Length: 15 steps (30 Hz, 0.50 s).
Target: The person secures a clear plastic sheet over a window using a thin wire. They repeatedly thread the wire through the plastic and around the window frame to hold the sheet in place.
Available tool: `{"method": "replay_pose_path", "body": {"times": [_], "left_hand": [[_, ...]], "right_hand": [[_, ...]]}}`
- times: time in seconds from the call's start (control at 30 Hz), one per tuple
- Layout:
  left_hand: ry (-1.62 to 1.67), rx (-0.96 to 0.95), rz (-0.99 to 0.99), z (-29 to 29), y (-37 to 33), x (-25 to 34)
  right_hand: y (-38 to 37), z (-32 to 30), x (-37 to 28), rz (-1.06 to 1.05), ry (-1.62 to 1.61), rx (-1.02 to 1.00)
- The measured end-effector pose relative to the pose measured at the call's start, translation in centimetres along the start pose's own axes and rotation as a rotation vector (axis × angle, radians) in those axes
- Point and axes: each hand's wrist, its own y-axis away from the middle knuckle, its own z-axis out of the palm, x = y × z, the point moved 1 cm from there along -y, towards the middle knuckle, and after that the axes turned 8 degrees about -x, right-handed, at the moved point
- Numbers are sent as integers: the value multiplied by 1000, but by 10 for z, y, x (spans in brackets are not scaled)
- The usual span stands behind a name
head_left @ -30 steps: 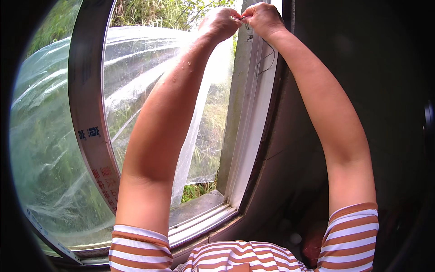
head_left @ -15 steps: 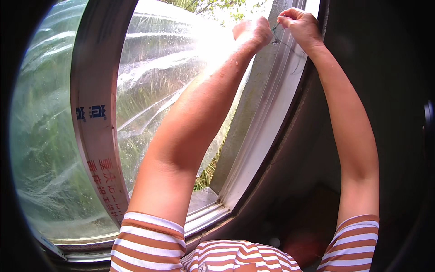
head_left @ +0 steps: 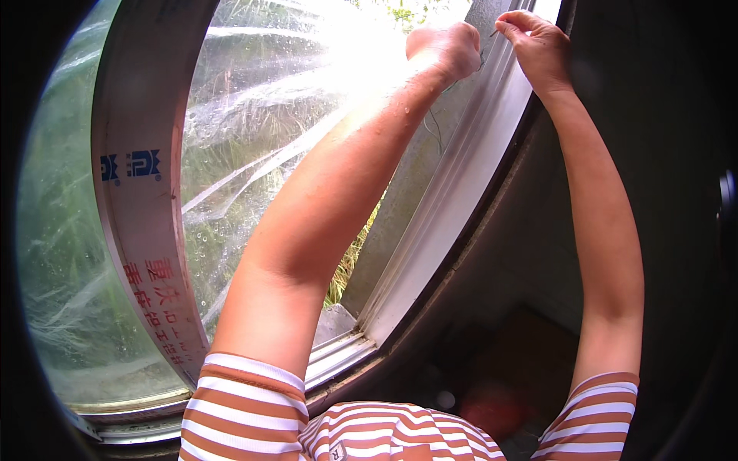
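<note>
High at the open side of the window, my left hand [head_left: 446,50] is closed in a fist. Folds of the clear plastic sheet [head_left: 254,107] run toward it, and the gathered part looks held there, though glare and the fist hide it. A thin dark string [head_left: 436,131] hangs in a loose loop below the fist, and a bit shows at its right side. To the right, in front of the white window frame [head_left: 461,165], my right hand [head_left: 536,46] pinches a thin strand, its short dark end poking out past thumb and forefinger. The two hands are apart.
A broad brownish sash upright [head_left: 146,223] with printed marks stands at the left, beside greenish glass [head_left: 61,253]. The sill track [head_left: 338,357] runs below. Outside are a grey concrete edge [head_left: 400,207] and grass [head_left: 357,265]. The dark room lies at the right.
My right hand has moved right, away from the left fist; the string that spanned them now hangs below the left. The view has shifted slightly, with the window further left.
</note>
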Motion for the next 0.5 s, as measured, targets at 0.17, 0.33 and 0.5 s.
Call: {"method": "replay_pose_path", "body": {"times": [0.17, 0.33, 0.5], "left_hand": [[-146, -79, -38, 5, 10, -2], [-110, -24, 13, 3, 17, -6], [-147, -42, -6, 5, 22, 4]], "right_hand": [[4, 4, -11, -169, 489, -113], [1, 11, -21, -146, 641, -236], [-2, 13, -25, -8, 640, -327]]}}
